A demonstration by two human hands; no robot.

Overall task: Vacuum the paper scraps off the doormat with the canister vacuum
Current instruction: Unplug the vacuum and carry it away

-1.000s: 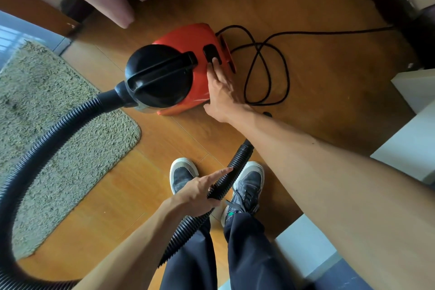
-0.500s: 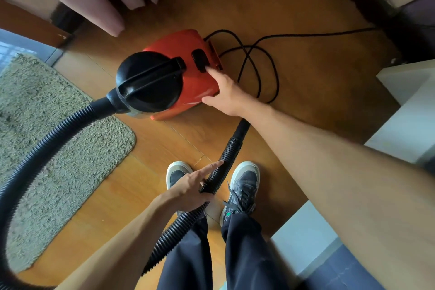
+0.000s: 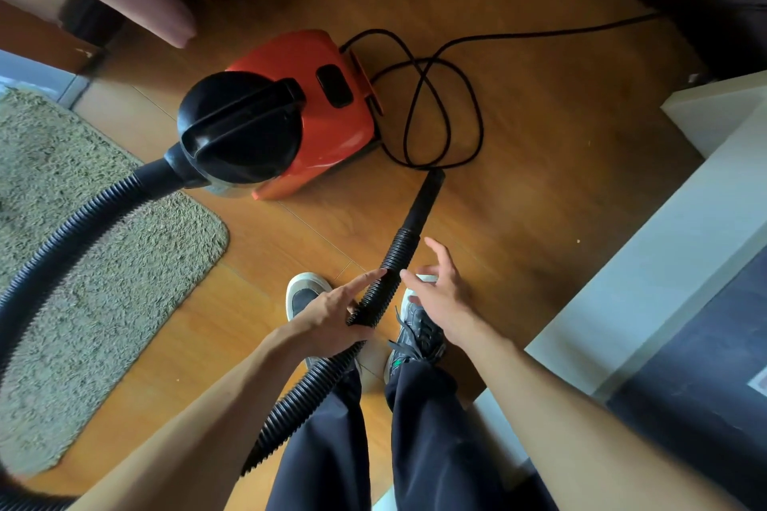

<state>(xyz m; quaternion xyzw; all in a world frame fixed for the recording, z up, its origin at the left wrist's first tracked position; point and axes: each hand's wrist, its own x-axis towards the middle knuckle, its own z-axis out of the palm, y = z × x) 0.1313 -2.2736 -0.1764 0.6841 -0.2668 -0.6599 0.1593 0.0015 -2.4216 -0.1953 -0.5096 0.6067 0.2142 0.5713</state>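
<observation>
Doormat (image 3: 83, 261), canister vacuum (image 3: 290, 116), hose (image 3: 386, 282), two hands.

The doormat is laid at left, the red canister vacuum beside its corner. The ribbed hose is gripped by the left hand (image 3: 332, 315); the right hand (image 3: 440, 295) is held open just beside it.

1. No text, brand, number or sign can be read anywhere in the view.
2. The red canister vacuum (image 3: 319, 124), at about 11 o'clock from the person's feet, shows only plain red and black surfaces with no legible marking.
3. A pale patch (image 3: 758, 380) at the right edge, about 3 o'clock, is too cut off to tell whether it carries print.
</observation>
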